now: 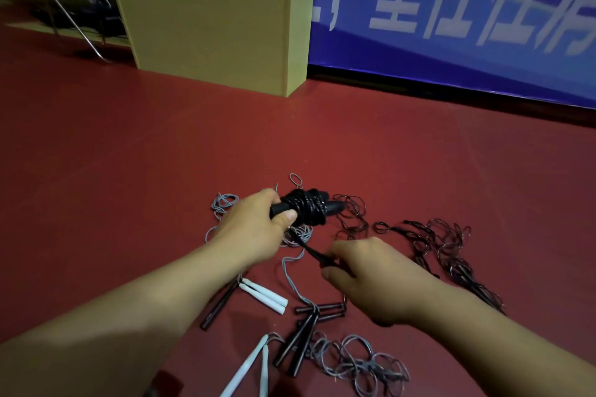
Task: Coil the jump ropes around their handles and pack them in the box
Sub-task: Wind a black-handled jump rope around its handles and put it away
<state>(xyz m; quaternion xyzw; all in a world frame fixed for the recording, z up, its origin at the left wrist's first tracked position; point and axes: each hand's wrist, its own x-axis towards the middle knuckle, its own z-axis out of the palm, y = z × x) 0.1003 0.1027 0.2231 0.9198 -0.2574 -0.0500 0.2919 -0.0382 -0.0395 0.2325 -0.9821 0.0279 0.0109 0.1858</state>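
Observation:
My left hand (258, 222) grips the black handles of a jump rope (304, 209), with black cord wound thickly around them. From that bundle a taut black cord (309, 248) runs down to my right hand (367, 271), which pinches it. On the red floor lie more ropes: loose black cord (435, 242) to the right, grey cord (225, 203) behind my left hand, white handles (264, 295), dark handles (309, 325) and another white pair (251, 367) near the bottom. No packing box can be told apart in view.
A tan wooden cabinet (213, 22) stands on the floor at the back. A blue banner with white characters (451, 10) covers the wall at the right. Metal chair legs (71, 10) show at the far left. Tangled grey cord (361, 367) lies by my right forearm.

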